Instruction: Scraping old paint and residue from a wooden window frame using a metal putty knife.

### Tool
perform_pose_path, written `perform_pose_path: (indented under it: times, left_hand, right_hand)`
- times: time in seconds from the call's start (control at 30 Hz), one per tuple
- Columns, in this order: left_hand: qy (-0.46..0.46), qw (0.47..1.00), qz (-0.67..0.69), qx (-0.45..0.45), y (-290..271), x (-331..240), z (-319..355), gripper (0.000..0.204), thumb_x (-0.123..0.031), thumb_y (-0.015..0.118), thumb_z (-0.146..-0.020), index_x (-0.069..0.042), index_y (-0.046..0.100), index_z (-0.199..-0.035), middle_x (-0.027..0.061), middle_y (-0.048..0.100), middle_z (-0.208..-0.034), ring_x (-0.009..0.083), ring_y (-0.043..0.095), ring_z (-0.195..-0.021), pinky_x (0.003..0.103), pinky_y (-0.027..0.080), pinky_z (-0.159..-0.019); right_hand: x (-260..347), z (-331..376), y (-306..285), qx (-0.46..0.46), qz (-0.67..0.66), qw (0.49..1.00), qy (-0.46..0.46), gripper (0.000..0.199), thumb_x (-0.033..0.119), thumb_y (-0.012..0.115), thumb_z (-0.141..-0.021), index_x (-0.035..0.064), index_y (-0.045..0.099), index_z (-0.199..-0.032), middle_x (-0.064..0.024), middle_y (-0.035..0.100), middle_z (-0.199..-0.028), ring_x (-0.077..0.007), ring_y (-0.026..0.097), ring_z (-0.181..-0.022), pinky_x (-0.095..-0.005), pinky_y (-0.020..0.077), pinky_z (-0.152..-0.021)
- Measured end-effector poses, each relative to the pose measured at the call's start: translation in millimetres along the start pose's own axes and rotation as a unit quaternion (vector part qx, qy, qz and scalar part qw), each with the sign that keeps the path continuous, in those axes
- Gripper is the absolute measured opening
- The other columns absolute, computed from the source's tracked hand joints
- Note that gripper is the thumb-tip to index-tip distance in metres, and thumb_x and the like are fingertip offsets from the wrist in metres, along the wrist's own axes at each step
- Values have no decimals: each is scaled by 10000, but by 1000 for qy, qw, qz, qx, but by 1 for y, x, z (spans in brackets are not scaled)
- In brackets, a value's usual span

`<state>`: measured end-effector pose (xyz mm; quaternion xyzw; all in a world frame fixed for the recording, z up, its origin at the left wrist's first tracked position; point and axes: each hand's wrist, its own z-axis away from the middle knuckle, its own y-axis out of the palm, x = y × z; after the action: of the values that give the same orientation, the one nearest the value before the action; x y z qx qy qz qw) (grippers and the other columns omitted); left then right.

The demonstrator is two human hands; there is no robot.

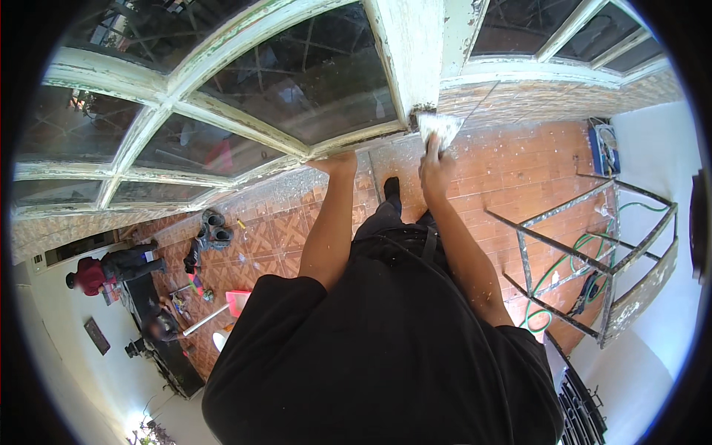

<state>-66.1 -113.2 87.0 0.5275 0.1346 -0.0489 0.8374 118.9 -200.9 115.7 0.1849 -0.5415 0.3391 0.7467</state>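
Observation:
A big old window frame (222, 119) with flaking white-green paint and dark glass panes fills the top of the view. My left hand (337, 161) rests with closed fingers on the frame's lower rail. My right hand (434, 167) is shut on a pale, dusty piece of sanding paper or cloth (439, 126), which presses against the lower end of the thick white upright (411, 52). White paint dust and flakes lie along the sill and on the patterned tile floor (519, 170) far below. My dark shoe (391, 187) shows between my arms.
A rusty, paint-spattered metal frame (593, 252) stands at my right over a green hose (549, 282). A blue box (604, 148) sits by the right wall. At lower left are two people (119, 271), boots (211, 230), a pink dustpan (237, 300) and scattered tools.

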Motion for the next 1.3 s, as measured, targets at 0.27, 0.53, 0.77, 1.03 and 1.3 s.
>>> perform_pose_path:
  times: [0.27, 0.53, 0.77, 1.03, 1.3]
  left_hand:
    - [6, 999, 5, -54, 2, 1, 1, 841, -690, 490, -702, -160, 391, -1348, 52, 380, -1385, 260, 347, -1276, 455, 255, -1077]
    - [-11, 999, -1, -31, 5, 6, 2, 918, -787, 379, -716, -158, 343, -1383, 49, 339, -1419, 255, 292, -1320, 447, 215, -1100]
    - [1, 999, -35, 21, 1, 9, 0, 912, -786, 424, -695, -162, 376, -1359, 41, 371, -1395, 238, 340, -1286, 414, 253, -1089]
    - [10, 998, -30, 61, 4, 6, 1, 904, -779, 443, -698, -146, 398, -1343, 27, 412, -1363, 237, 388, -1247, 402, 301, -1065]
    - [3, 1000, 3, 16, 3, 13, -4, 848, -712, 502, -693, -143, 420, -1315, 56, 410, -1353, 264, 378, -1245, 449, 303, -1050]
  right_hand:
    - [22, -6, 4, -6, -14, 998, -55, 548, 439, 526, -901, -35, 611, -641, -44, 432, -456, -109, 414, -434, -329, 314, -422]
    - [23, 3, 5, -21, 8, 1000, -3, 562, 444, 521, -903, -34, 571, -610, -54, 458, -476, -125, 433, -456, -326, 337, -442]
    - [25, -7, 11, -71, 92, 993, 18, 586, 490, 522, -884, -64, 650, -743, -138, 530, -527, -184, 529, -519, -388, 382, -497]
    - [20, 7, -6, -43, 121, 991, 22, 565, 497, 533, -869, -35, 674, -741, -175, 602, -591, -197, 577, -533, -361, 428, -530]
    - [-3, -2, -13, -35, -37, 997, -52, 461, 388, 568, -899, 60, 546, -576, 31, 410, -467, -42, 355, -403, -231, 249, -376]
